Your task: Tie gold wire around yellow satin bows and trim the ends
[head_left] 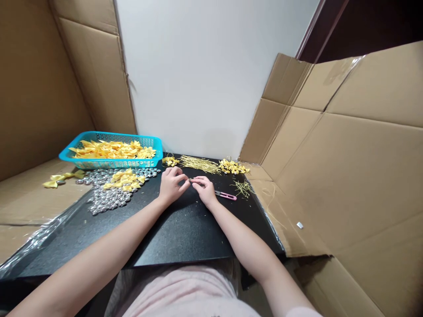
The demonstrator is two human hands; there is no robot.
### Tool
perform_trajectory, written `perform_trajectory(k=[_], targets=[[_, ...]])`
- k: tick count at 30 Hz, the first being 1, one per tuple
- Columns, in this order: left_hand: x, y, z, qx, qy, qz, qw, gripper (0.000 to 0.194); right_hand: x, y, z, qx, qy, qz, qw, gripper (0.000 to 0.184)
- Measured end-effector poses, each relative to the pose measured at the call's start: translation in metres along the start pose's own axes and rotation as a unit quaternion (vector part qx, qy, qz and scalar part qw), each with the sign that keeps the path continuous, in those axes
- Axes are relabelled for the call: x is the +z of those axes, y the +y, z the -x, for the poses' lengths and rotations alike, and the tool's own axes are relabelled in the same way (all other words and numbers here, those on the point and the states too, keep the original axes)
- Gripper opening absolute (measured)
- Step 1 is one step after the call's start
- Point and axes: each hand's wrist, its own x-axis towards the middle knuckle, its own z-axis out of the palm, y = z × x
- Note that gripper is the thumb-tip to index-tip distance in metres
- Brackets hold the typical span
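My left hand [172,185] and my right hand [204,188] rest close together on a black table [178,233], fingertips nearly meeting. Both pinch something small and thin between them; it is too small to name. Pink snips [226,195] lie just right of my right hand. A bundle of gold wire ties [200,164] lies beyond the hands. A pile of silver beads [109,193] with yellow ribbon bows [124,180] on top is to the left.
A turquoise basket [99,164] filled with yellow bows stands at the back left. Finished yellow bows [234,166] and wire scraps [243,188] lie at the back right. Cardboard walls [346,154] enclose both sides; a white wall is behind.
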Motion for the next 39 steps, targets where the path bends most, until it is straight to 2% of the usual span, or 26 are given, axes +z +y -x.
perform_trajectory(k=[10, 14, 17, 22, 26, 32, 39], targets=[[0.000, 0.002, 0.000, 0.047, -0.020, -0.019, 0.999, 0.022, 0.002, -0.002, -0.001, 0.046, -0.009, -0.073, 0.996, 0.017], [0.000, 0.002, 0.001, 0.054, -0.029, -0.016, 0.998, 0.022, 0.002, 0.001, -0.002, 0.098, -0.014, -0.119, 0.988, 0.017], [0.000, 0.002, 0.000, 0.069, -0.048, -0.009, 0.996, 0.019, 0.001, 0.004, -0.004, 0.138, -0.023, -0.156, 0.978, 0.024], [0.000, 0.004, -0.001, 0.085, -0.081, 0.005, 0.993, 0.012, 0.000, 0.004, -0.006, 0.170, -0.040, -0.198, 0.964, 0.026], [0.001, 0.005, -0.001, 0.068, -0.082, 0.020, 0.994, 0.014, -0.002, 0.005, -0.007, 0.184, -0.048, -0.206, 0.960, 0.025], [0.007, -0.004, 0.001, 0.002, -0.049, 0.037, 0.998, 0.021, -0.003, 0.006, -0.008, 0.188, -0.050, -0.207, 0.959, 0.021], [0.010, -0.007, 0.001, -0.022, -0.057, 0.074, 0.995, 0.022, -0.001, 0.002, -0.005, 0.171, -0.037, -0.196, 0.965, 0.020]])
